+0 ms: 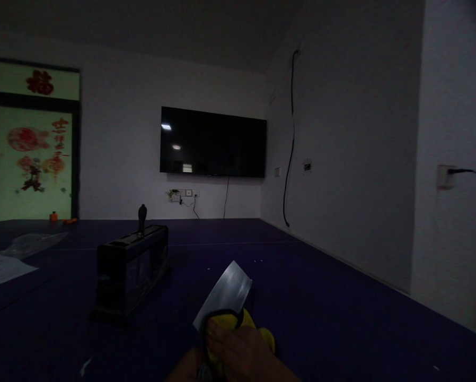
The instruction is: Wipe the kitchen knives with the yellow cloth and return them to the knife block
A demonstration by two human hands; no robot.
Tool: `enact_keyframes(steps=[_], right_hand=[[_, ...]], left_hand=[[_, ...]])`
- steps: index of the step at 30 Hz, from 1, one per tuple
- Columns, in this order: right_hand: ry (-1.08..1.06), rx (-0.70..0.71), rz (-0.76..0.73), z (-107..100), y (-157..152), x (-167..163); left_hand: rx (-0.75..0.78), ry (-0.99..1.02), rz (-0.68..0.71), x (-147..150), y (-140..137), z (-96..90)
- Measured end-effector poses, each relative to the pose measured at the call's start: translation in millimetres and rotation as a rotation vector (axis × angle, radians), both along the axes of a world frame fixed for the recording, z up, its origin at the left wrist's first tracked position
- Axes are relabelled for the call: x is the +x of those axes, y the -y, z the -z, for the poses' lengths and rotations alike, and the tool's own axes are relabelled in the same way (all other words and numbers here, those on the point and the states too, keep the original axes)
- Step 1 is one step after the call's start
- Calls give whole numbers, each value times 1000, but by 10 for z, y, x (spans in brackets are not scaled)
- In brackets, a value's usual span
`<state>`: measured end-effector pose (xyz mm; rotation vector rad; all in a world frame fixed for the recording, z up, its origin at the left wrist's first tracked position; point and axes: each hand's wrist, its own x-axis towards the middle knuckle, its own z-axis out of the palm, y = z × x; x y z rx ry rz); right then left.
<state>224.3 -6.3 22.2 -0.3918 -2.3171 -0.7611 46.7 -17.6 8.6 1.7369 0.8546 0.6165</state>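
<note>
A cleaver (228, 292) with a broad grey blade points up and away from me at the bottom middle of the view. My left hand (185, 365) is closed at its lower end, where the handle is mostly hidden. Wrapped against the lower blade is a yellow cloth (226, 321) with a dark edge. My right hand (241, 350) presses this cloth onto the blade with its fingers closed over it. To the left stands a black knife block (132, 270), with one dark handle (142, 218) sticking up from its top.
The purple table (301, 313) reaches to the walls. At its left lie a paper sheet (3, 269) and clear plastic film (33, 243). Small orange objects (54, 216) sit at the far left edge. A television (214, 142) hangs beyond; a black cable (291, 138) runs down the right wall.
</note>
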Motion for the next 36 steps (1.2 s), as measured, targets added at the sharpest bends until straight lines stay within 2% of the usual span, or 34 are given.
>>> enact_keyframes(steps=[4, 9, 13, 18, 22, 31, 36], right_hand=[[-14, -30, -10, -76, 6, 54], [-116, -43, 179, -102, -30, 152], [-162, -65, 305, -86, -48, 176], [-97, -37, 224, -61, -16, 124], [-20, 15, 128, -16, -5, 56], [-36, -47, 77, -51, 40, 23], [-14, -35, 72, -58, 26, 24]], left_hand=[[16, 11, -11, 60, -122, 44], [-26, 64, -43, 46, -108, 109], [-94, 104, -54, 25, -9, 77], [-14, 86, -60, 29, 1, 3], [70, 99, -7, 59, -82, 28], [8, 127, 19, 72, -115, 92], [34, 122, -4, 39, -111, 103]])
